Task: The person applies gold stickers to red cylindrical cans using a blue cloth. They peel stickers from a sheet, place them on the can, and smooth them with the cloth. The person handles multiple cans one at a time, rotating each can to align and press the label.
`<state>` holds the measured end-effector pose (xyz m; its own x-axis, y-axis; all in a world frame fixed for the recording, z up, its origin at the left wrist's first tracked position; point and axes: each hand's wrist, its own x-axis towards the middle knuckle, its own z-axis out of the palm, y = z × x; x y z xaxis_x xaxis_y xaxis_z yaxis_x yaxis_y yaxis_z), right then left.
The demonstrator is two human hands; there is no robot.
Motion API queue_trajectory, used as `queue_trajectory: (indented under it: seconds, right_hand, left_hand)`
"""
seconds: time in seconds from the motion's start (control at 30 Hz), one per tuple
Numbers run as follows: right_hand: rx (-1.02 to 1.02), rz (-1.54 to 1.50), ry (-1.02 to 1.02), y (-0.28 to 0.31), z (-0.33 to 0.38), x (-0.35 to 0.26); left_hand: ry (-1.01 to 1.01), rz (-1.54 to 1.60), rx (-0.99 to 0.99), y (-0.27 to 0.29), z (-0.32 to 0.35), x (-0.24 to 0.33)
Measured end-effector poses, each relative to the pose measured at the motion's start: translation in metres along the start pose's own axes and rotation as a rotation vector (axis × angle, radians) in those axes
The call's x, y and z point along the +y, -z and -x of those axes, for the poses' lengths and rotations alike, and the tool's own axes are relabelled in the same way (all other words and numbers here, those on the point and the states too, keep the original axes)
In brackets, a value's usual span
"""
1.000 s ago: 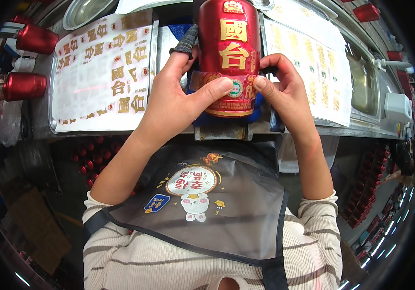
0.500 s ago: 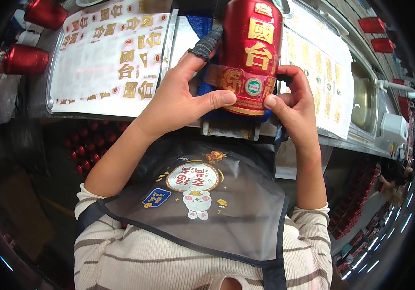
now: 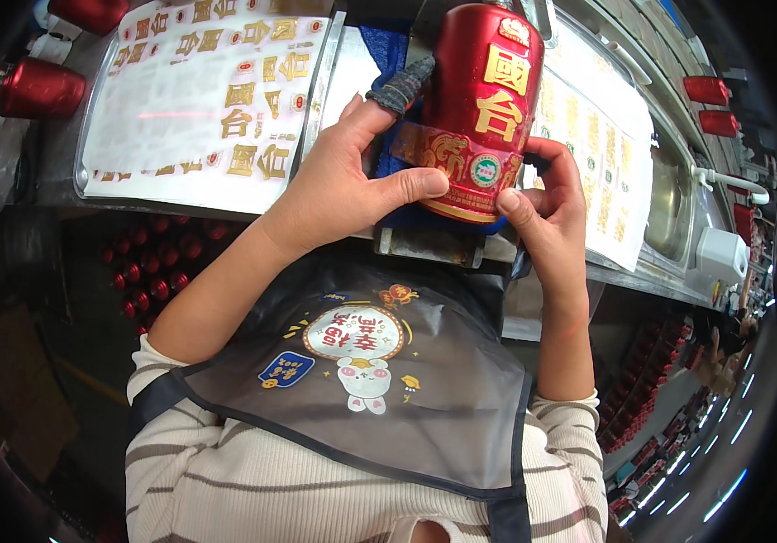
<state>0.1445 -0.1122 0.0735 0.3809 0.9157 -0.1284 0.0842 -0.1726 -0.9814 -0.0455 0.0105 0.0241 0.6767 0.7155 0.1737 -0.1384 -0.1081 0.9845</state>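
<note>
A glossy red bottle [image 3: 474, 81] with raised gold characters, a gold-patterned lower band and a small round green-and-white sticker [image 3: 485, 169] leans away from me above a blue cloth [image 3: 386, 52]. Along its left side, my left hand [image 3: 352, 176] grips it, the thumb pressed flat near the base. A dark ribbed sleeve [image 3: 403, 86] covers one finger of that hand. My right hand [image 3: 547, 204] holds the lower right side, its thumb by the base and its curled fingers partly hidden behind the bottle.
Left of the bottle lies a white sheet of gold character stickers [image 3: 171, 118]; another sticker sheet [image 3: 601, 172] lies right, beside a metal sink [image 3: 673, 204] and a white jug [image 3: 723, 255]. Red bottles [image 3: 40, 89] stand far left, with several more [image 3: 157, 281] below the bench.
The whole view has shifted slightly. The bottle leans a little more to the right at its top, and both hands keep the same hold on it.
</note>
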Motion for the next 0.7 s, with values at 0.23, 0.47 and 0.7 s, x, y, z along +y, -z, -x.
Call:
queue_trajectory:
  seconds: [0.23, 0.47, 0.7]
  right_hand:
    - [0.292, -0.310, -0.109, 0.038, -0.013, 0.012]
    - [0.331, -0.127, 0.099, -0.012, 0.022, -0.037]
    - [0.486, 0.307, 0.187, 0.000, 0.022, -0.012]
  left_hand:
    - [0.062, 0.068, 0.003, 0.004, -0.004, 0.006]
    - [0.050, 0.073, -0.001, -0.001, -0.006, 0.009]
    - [0.092, 0.051, 0.032, -0.010, -0.012, 0.029]
